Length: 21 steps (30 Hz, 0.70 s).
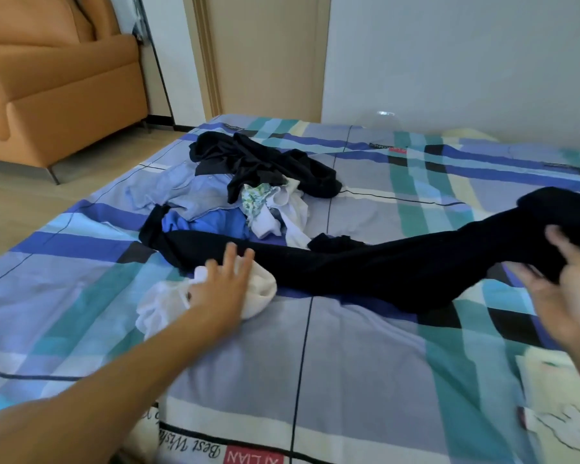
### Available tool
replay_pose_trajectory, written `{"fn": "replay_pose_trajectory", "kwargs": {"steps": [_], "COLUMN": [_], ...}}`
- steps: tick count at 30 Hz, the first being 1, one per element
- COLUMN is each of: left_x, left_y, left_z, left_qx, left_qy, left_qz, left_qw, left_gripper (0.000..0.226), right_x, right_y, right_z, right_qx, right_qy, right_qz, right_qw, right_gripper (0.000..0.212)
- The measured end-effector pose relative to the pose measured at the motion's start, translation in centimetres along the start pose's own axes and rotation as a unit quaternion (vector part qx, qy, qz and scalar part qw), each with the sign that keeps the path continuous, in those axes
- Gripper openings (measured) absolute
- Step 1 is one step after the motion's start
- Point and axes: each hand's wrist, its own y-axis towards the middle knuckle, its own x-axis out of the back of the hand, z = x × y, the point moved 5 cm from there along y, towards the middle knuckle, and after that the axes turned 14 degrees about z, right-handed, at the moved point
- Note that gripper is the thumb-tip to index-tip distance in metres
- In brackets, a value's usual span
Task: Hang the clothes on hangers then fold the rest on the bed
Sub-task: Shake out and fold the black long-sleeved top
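A long black garment (365, 266) stretches across the bed (349, 356) from the middle left to the right. My right hand (563, 289) grips its raised right end, thumb over the cloth. My left hand (221, 289) reaches forward with its fingers spread straight, lying on a white garment (161, 303) just in front of the black one. Behind them lies a heap of clothes: a dark garment (265, 162) on top, a light blue shirt (181, 189), a brighter blue piece (211, 222) and white and patterned pieces (275, 209).
The bed has a checked blue, teal and cream cover. An orange sofa (57, 82) stands on the wooden floor at the far left, beside a door (265, 55) and a white wall. A pale cloth (559, 396) lies at the bed's right edge.
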Motion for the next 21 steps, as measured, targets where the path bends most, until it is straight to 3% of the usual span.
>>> {"fn": "replay_pose_trajectory", "kwargs": {"steps": [2, 4, 6, 8, 10, 12, 15, 18, 21], "left_x": [1.8, 3.7, 4.3, 4.2, 3.6, 2.4, 0.4, 1.5, 4.5], "left_y": [2.0, 3.1, 3.5, 2.9, 0.3, -2.8, -3.0, -1.4, -1.6], "left_z": [2.8, 5.1, 5.6, 2.5, -3.8, -9.6, -14.2, -14.1, -12.9], "left_qx": [0.035, 0.098, 0.152, 0.061, -0.178, -0.336, -0.344, -0.320, -0.303], "left_qy": [-0.014, -0.011, 0.027, 0.053, -0.008, -0.111, -0.188, -0.305, -0.450], "left_qz": [-0.062, -0.104, -0.112, -0.113, -0.138, -0.113, -0.061, -0.109, -0.097], "left_qw": [0.997, 0.990, 0.982, 0.990, 0.974, 0.929, 0.918, 0.890, 0.834], "left_gripper": [0.094, 0.074, 0.079, 0.104, 0.110, 0.108, 0.096, 0.026, 0.026], "right_x": [0.7, -0.2, -1.8, -3.1, -3.9, -4.7, -6.0, -6.1, -4.4], "right_y": [0.5, -0.2, -1.1, -1.7, -2.3, -2.8, -3.5, -4.0, -3.5], "right_z": [2.6, 2.5, 2.1, 1.4, 0.6, 0.0, 0.0, 0.7, 2.2], "right_qx": [0.003, -0.019, -0.046, -0.075, -0.109, -0.129, -0.131, -0.128, -0.114], "right_qy": [-0.001, -0.067, -0.089, -0.078, -0.069, -0.062, -0.048, -0.080, -0.178], "right_qz": [-0.006, -0.026, -0.006, 0.017, 0.034, 0.059, 0.123, 0.164, 0.107], "right_qw": [1.000, 0.997, 0.995, 0.994, 0.991, 0.988, 0.983, 0.975, 0.972], "right_gripper": [0.104, 0.110, 0.102, 0.069, 0.032, 0.033, 0.042, 0.033, 0.023]}}
